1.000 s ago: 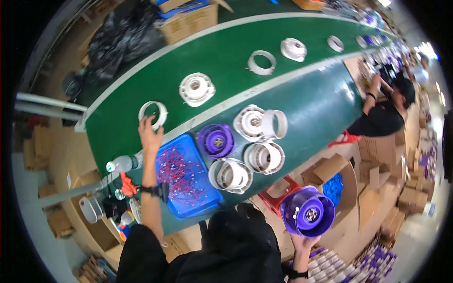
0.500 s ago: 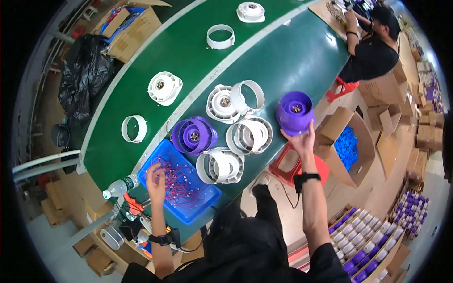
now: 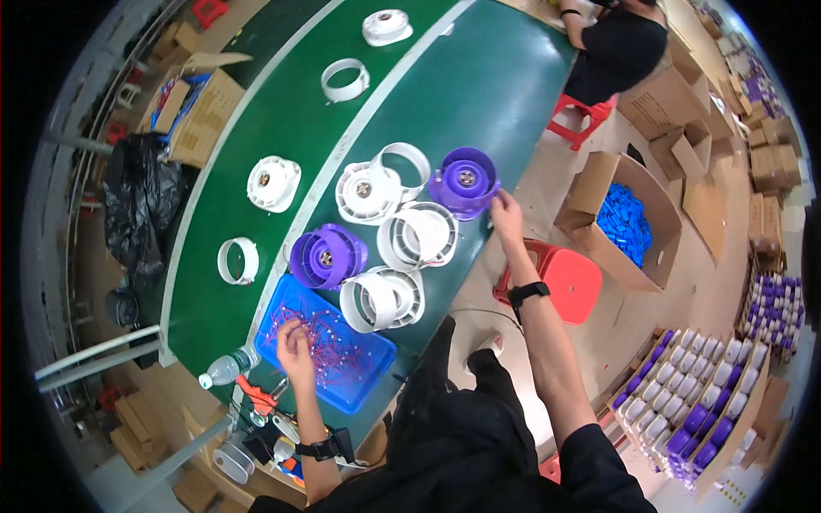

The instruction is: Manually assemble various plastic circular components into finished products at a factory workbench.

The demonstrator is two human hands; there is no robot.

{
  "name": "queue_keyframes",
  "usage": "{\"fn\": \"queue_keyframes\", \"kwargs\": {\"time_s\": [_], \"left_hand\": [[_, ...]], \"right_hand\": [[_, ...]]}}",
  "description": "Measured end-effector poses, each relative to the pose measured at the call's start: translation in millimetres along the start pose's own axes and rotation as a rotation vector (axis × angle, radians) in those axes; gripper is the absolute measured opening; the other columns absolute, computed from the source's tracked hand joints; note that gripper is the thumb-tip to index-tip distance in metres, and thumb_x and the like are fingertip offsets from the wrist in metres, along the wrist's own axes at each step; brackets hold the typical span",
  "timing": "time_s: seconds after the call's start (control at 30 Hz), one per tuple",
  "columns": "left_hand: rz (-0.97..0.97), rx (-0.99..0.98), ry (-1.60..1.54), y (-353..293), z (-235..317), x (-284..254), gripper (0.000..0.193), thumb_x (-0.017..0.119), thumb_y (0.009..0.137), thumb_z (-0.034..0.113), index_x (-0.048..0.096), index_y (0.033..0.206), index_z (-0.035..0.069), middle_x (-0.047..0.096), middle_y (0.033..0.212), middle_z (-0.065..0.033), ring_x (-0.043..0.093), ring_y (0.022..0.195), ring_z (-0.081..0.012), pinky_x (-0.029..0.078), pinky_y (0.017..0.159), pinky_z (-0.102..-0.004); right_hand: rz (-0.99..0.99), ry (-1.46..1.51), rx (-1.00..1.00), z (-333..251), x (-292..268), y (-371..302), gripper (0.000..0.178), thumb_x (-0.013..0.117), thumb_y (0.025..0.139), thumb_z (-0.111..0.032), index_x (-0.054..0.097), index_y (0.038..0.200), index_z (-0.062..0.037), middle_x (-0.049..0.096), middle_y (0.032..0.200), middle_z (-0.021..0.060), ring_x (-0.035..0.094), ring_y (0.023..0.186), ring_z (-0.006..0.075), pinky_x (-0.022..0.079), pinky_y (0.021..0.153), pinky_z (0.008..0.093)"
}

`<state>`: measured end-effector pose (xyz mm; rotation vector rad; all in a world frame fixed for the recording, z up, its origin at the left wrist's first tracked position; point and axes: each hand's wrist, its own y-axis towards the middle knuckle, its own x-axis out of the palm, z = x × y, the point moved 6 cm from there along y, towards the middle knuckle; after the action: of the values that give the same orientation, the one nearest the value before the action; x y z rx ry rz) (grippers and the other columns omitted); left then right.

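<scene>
Over the blue tray (image 3: 369, 400), my left hand (image 3: 296, 352) has its fingers bent together among thin red wires (image 3: 329, 346); whatever is pinched there is too small to make out. My right hand (image 3: 506, 214) grips the near right side of a purple round housing (image 3: 466, 184), which stands on the green table with its ribbed, metal-centred inside facing up. A second purple housing (image 3: 328, 257) lies just beyond the tray. Between the two stand several white ribbed housings (image 3: 363, 191), with white rings (image 3: 405, 168) leaning on or set over them.
Across a pale strip, more white housings (image 3: 274, 183) and rings (image 3: 238, 261) sit on the green surface. A bottle (image 3: 229, 368) and orange-handled tool (image 3: 254, 395) lie left of the tray. Right of the table are a red stool (image 3: 564, 286), a carton of blue parts (image 3: 624, 224) and a co-worker (image 3: 620, 47).
The purple housing has come left onto the table, nearer the white ones, with my right hand at its side. My left hand's fingers have gone from spread to bent together in the wires.
</scene>
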<state>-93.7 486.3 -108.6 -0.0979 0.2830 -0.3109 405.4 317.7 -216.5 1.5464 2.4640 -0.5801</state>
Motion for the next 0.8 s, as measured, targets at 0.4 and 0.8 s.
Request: {"fn": "queue_keyframes", "kwargs": {"time_s": [0.4, 0.8], "left_hand": [[-0.647, 0.176, -0.010, -93.8, 49.1, 180.1, 0.015, 0.054, 0.089, 0.001, 0.053, 0.103, -0.001, 0.055, 0.081, -0.0046, 0.049, 0.063, -0.0094, 0.041, 0.055, -0.0228], [-1.511, 0.186, 0.323, -356.7, 64.9, 453.9, 0.019, 0.058, 0.083, 0.005, 0.059, 0.102, 0.001, 0.059, 0.067, -0.0038, 0.057, 0.059, -0.0114, 0.046, 0.054, -0.0230]], "right_hand": [[-0.547, 0.064, 0.213, 168.5, -247.0, -193.0, 0.024, 0.049, 0.090, -0.020, 0.060, 0.104, -0.0024, 0.062, 0.083, 0.0077, 0.060, 0.070, 0.0161, 0.051, 0.065, 0.0291], [0.650, 0.490, 0.671, 349.7, -549.4, -630.0, 0.031, 0.050, 0.089, -0.022, 0.058, 0.114, -0.0055, 0.067, 0.090, 0.0131, 0.066, 0.076, 0.0200, 0.053, 0.063, 0.0309]]}}
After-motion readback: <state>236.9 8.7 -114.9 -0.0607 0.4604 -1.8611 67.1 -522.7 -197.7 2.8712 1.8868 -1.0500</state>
